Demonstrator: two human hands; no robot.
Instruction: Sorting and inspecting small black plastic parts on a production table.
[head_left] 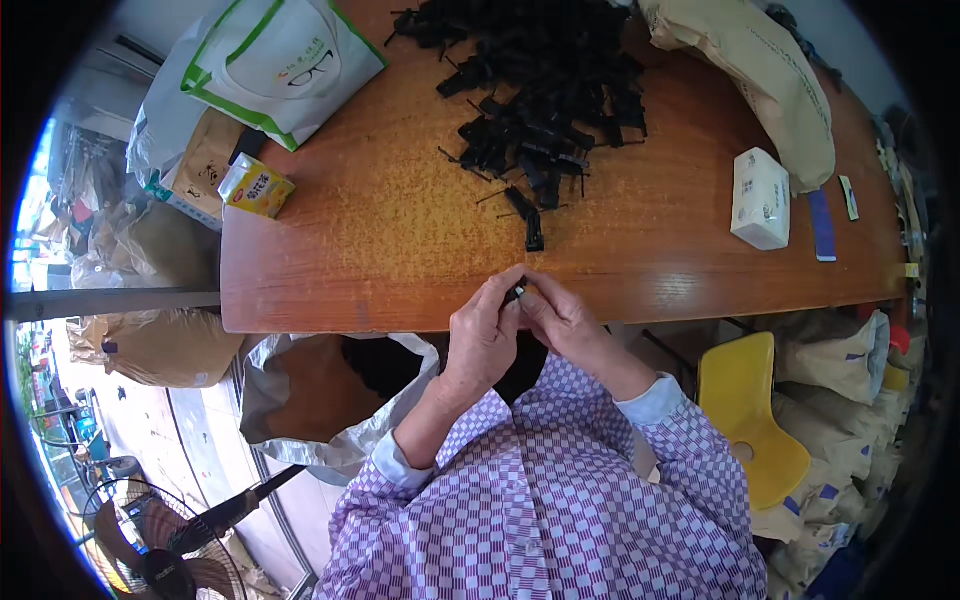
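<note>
A small black part (516,291) is held between the fingertips of the left hand (483,335) and the right hand (566,322), close to the near edge of the table (380,230). Both hands are narrow, with fingers bent around it; how each finger is pressing cannot be told. For good work, the part should probably be kept steady by the left hand, while only small, even force is given by the right. Since the open bag (350,450) stands below the edge, a slipped part could be lost there. The loose piece (534,235) and the pile (545,90) should be left undisturbed meanwhile.
</note>
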